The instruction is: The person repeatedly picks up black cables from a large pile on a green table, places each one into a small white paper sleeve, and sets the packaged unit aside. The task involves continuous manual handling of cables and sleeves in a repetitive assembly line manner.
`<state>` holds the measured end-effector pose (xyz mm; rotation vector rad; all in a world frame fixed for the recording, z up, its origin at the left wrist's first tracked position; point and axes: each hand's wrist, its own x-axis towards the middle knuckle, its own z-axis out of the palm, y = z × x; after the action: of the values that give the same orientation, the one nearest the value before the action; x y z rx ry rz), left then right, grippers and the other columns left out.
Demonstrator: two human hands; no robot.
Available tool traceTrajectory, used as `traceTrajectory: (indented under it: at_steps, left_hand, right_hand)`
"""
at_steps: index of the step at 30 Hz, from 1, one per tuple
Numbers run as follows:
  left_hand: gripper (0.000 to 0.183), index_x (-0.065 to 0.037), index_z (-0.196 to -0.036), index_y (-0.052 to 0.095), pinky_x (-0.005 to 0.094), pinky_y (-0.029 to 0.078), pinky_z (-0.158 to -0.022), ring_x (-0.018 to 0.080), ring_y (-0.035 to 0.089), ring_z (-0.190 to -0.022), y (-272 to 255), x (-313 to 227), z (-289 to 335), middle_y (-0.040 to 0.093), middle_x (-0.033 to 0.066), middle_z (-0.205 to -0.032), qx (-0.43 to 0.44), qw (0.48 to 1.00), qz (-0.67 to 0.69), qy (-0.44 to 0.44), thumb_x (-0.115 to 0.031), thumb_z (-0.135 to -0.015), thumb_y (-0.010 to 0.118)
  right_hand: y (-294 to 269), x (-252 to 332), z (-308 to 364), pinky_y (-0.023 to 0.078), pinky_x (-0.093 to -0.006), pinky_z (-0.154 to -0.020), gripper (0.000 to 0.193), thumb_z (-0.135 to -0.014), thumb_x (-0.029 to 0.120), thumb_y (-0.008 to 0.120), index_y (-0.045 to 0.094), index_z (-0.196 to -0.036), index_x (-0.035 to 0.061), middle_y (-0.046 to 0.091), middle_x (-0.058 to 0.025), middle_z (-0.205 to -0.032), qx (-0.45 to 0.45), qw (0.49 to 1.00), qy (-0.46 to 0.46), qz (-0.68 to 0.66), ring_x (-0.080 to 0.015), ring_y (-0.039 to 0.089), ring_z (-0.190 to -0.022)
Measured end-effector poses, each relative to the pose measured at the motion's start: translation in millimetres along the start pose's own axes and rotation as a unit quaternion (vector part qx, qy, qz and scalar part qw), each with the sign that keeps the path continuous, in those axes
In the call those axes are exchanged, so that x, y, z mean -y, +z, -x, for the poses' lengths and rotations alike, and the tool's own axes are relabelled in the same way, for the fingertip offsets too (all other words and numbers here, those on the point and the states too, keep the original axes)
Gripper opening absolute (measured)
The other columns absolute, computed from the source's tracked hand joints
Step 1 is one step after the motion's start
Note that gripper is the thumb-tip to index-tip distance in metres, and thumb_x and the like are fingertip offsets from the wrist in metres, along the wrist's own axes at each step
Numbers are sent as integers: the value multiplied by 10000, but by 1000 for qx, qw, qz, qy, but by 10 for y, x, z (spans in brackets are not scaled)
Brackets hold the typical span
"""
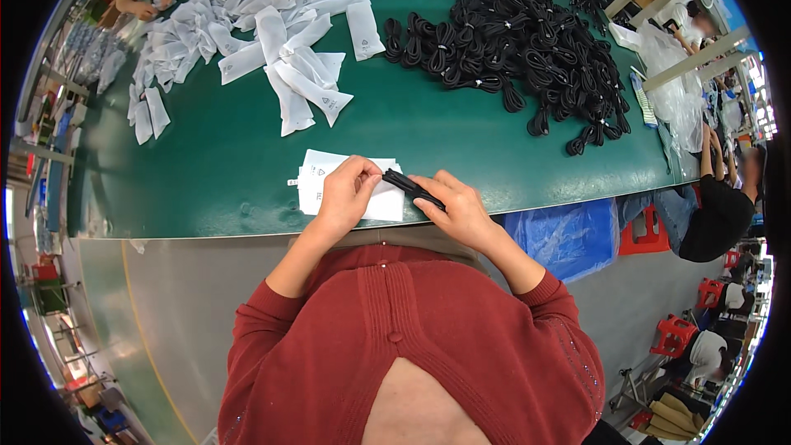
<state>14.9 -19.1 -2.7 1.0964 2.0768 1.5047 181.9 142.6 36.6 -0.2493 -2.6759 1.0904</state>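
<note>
A folded bundle of black cable [414, 189] is in my right hand [458, 208], its fingers and thumb closed around the near end. The bundle slants up and left over a stack of flat white plastic bags [386, 208] near the table's front edge. My left hand [349, 191] is over the stack, thumb and forefinger pinched together beside the bundle's far end. Whether those fingertips grip a bag's edge or the cable tip, I cannot tell.
Filled white bags [284, 58] are heaped at the back left of the green table [206, 177]. Coiled black cables [519, 45] are piled at the back right. A blue bin [568, 235] with clear plastic stands below the table's edge. Another person's hands [152, 8] are at the far left.
</note>
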Motion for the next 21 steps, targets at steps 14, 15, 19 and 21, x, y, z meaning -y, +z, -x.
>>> traceTrajectory:
  at_steps: [14, 15, 19, 21]
  left_hand:
    - [126, -40, -850, 618, 367, 475, -786, 281, 564, -915, -101, -371, -64, 618, 90, -975, 19, 967, -133, 215, 18, -771, 696]
    - [127, -40, -845, 619, 359, 474, -787, 273, 564, -915, -109, -383, -93, 625, 91, -981, 10, 969, -130, 211, 17, -768, 703]
    - [120, -36, -854, 627, 363, 470, -816, 271, 564, -928, -163, -457, -194, 632, 90, -996, -15, 975, -107, 195, -17, -774, 713]
    - [99, -35, -855, 626, 358, 470, -837, 266, 573, -948, -192, -507, -237, 636, 90, -1009, 1, 980, -89, 176, -28, -794, 704]
  right_hand:
    - [104, -14, -99, 412, -242, -517, 213, -993, 218, 578, 629, -1101, 43, 625, -73, -814, 17, 917, 216, -335, -97, 531, -613]
    - [170, -25, -149, 469, -290, -573, 184, -941, 156, 642, 664, -1099, 65, 585, -103, -872, -126, 984, -15, -124, -173, 581, -712]
    - [65, 69, -212, 521, -353, -654, 296, -837, 58, 736, 681, -1127, 79, 539, -113, -869, -143, 978, -151, -3, -241, 596, -746]
    - [64, 94, -282, 520, -354, -640, 274, -834, 60, 738, 658, -1096, 49, 548, -109, -864, -174, 979, -108, -21, -244, 600, -724]
